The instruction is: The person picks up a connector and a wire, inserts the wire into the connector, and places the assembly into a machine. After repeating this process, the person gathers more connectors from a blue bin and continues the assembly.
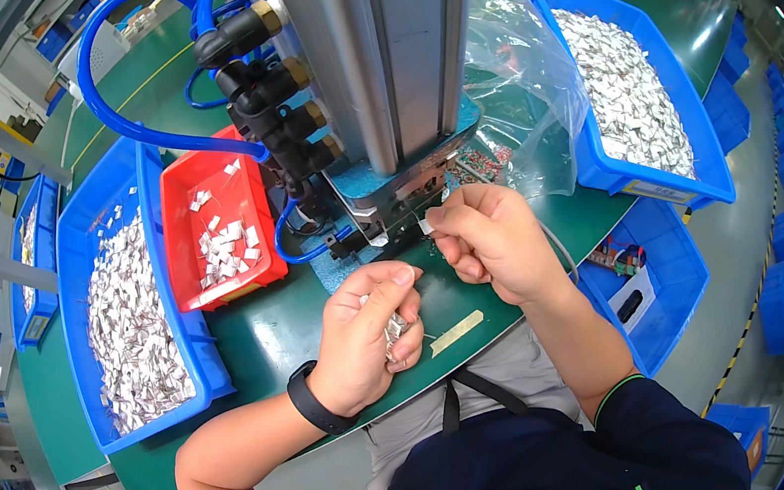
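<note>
My right hand pinches a small flat white part between thumb and forefinger, just in front of the metal tooling at the base of a pneumatic press. Its other fingers are curled in. Closer to the table's front edge, my left hand is closed around several small silvery-white parts, which show between the fingers and palm. The thumb and forefinger of that hand meet at the tips; whether anything is between them I cannot tell. A dark band circles the left wrist.
Left of the press stand a red tray with some white parts and a blue bin full of them. Another full blue bin sits at right, beside a clear plastic bag. Blue hoses loop leftward. Tape marks the green table.
</note>
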